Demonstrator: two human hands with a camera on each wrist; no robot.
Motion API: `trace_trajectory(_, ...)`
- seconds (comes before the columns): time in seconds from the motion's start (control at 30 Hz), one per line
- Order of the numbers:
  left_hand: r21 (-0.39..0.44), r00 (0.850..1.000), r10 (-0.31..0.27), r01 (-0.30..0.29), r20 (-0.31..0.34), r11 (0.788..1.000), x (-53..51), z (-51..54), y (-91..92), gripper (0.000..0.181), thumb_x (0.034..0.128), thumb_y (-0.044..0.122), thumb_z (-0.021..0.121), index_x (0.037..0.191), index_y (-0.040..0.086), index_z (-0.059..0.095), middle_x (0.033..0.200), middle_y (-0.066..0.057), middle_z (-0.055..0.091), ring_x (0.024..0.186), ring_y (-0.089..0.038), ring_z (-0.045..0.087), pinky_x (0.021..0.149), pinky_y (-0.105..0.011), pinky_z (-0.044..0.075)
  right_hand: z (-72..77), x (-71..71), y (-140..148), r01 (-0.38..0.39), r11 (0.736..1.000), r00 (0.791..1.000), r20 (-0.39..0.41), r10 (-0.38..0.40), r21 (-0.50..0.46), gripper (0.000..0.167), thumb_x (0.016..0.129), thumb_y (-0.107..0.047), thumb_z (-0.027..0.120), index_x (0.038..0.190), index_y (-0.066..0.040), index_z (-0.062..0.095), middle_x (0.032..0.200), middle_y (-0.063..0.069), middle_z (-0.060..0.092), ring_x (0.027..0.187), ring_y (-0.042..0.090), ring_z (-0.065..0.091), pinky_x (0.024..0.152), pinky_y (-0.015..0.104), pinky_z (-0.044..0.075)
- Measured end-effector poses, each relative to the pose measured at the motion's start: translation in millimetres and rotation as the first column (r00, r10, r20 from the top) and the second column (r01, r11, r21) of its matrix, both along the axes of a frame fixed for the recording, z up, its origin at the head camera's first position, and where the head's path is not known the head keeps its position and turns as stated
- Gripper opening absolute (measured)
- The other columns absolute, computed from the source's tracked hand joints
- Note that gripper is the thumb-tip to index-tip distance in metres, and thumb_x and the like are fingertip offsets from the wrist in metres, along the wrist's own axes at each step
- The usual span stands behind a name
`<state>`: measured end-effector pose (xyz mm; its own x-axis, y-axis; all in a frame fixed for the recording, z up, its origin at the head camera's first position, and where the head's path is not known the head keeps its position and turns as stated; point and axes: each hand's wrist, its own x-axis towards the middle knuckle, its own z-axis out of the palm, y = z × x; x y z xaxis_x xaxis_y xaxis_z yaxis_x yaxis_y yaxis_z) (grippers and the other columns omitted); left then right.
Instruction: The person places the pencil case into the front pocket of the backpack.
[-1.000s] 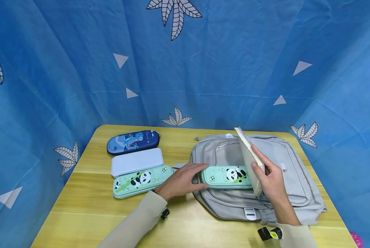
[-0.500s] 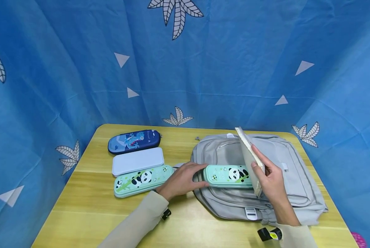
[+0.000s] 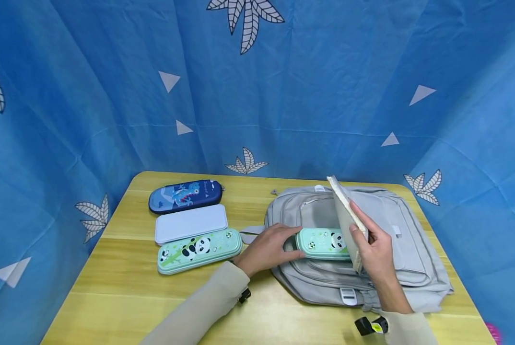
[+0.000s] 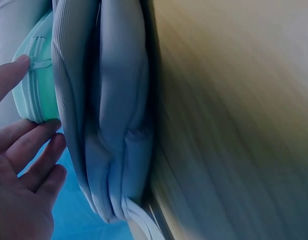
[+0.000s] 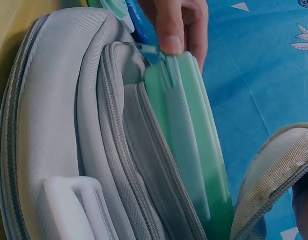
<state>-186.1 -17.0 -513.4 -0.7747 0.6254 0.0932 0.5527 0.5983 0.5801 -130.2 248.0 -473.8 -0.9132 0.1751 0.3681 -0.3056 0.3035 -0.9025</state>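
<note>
My left hand (image 3: 269,249) grips the left end of a mint-green panda pencil case (image 3: 320,243), thumb on one side and fingers on the other. The case lies over a grey backpack (image 3: 406,235), its right part out of sight behind the raised pocket flap (image 3: 345,220). My right hand (image 3: 371,247) holds that flap up by its edge, fingers behind it and thumb in front. In the right wrist view the zipped side of the pencil case (image 5: 194,135) sits between the zippered pocket edge (image 5: 159,135) and the lifted flap (image 5: 274,185).
Left on the wooden table (image 3: 123,297) lie a second panda pencil case (image 3: 199,251), a plain pale case (image 3: 191,224) and a dark blue dinosaur case (image 3: 185,196). A backpack strap (image 3: 252,232) reaches out near my left hand. Blue patterned cloth (image 3: 326,96) hangs behind.
My left hand has pushed the pencil case to the right, so more of it is hidden behind the flap. The right hand keeps holding the flap in nearly the same place.
</note>
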Motion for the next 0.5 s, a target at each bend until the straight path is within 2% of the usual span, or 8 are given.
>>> trace_trajectory(0.13,0.009,0.999,-0.023,0.023,-0.028,1.0,-0.6,-1.5,10.1,0.07,0.1008,0.053,0.076,0.159,0.019,0.059,0.149,0.002,0.069,0.139,-0.017,0.063,0.118,-0.036,0.051,-1.2,0.4,-2.8,0.02,1.0,1.0,0.003,-0.02,-0.009,0.048,0.109,0.005,0.056,0.156,-0.007,0.06,0.156,-0.011,0.061,0.13,-0.002,0.061,0.093,0.009,0.055)
trace_trajectory(0.2,0.012,0.999,-0.035,0.036,-0.039,0.999,-0.7,-2.6,14.7,0.069,0.101,0.052,0.077,0.159,0.018,0.059,0.149,0.001,0.069,0.138,-0.017,0.063,0.117,-0.034,0.052,-1.6,0.4,-3.7,0.021,1.0,1.0,-0.001,-0.021,-0.01,0.048,0.109,0.005,0.056,0.156,-0.007,0.06,0.157,-0.01,0.061,0.132,-0.003,0.06,0.095,0.009,0.054)
trace_trajectory(0.5,0.007,0.998,-0.049,0.05,-0.04,0.999,-0.2,-6.0,28.6,0.068,0.1025,0.05,0.075,0.159,0.017,0.059,0.147,0.0,0.071,0.13,-0.016,0.067,0.111,-0.031,0.055,-2.6,-0.2,-6.0,0.015,1.0,1.0,-0.012,-0.015,-0.013,0.047,0.109,0.004,0.056,0.155,-0.006,0.06,0.156,-0.011,0.061,0.131,-0.001,0.062,0.094,0.009,0.054)
